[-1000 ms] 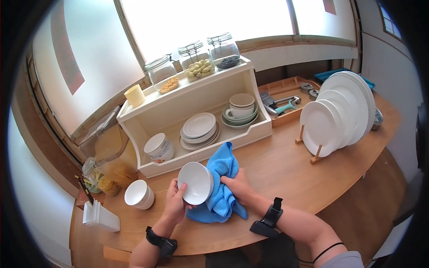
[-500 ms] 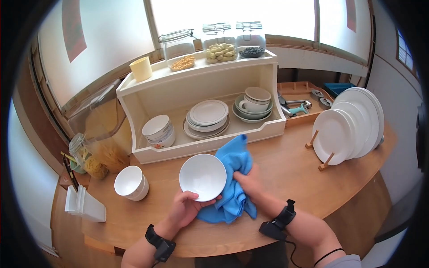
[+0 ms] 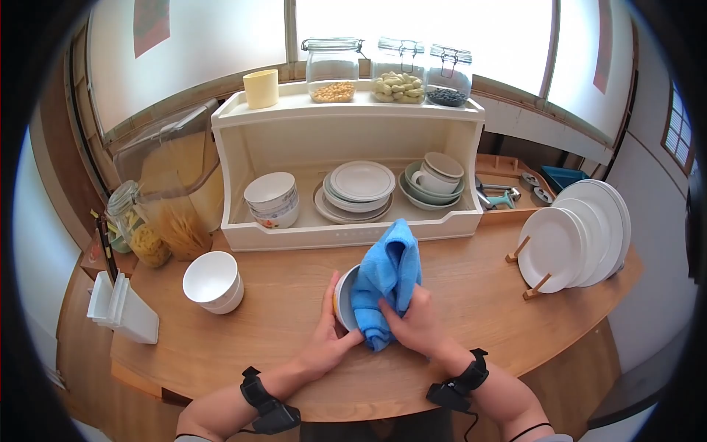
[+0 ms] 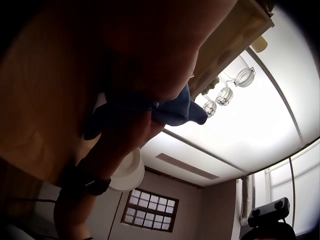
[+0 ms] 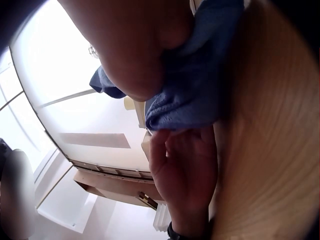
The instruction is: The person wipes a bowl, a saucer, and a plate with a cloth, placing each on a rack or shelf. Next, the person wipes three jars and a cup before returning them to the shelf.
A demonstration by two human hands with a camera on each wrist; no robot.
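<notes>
A white bowl (image 3: 343, 298) stands tilted on edge over the wooden counter (image 3: 471, 283), mostly covered by a blue cloth (image 3: 386, 276). My left hand (image 3: 328, 336) holds the bowl's left rim, fingers along its outside. On the right, my right hand (image 3: 413, 322) grips the cloth and presses it against the bowl. In the right wrist view the blue cloth (image 5: 192, 85) bunches under my palm, with my left hand (image 5: 182, 175) below it. The left wrist view is dark, showing only the cloth (image 4: 172, 110) past my hand.
A white shelf unit (image 3: 346, 166) behind holds stacked bowls (image 3: 271, 199), plates (image 3: 359, 188) and a cup on dishes (image 3: 432, 180). Two stacked white bowls (image 3: 212, 281) sit at left. A plate rack (image 3: 578, 232) stands at right. Jars (image 3: 151, 228) line the left wall.
The bowl has turned from facing up to standing on edge, and the cloth now drapes over it. Both hands have closed in around it. The head view has swung left.
</notes>
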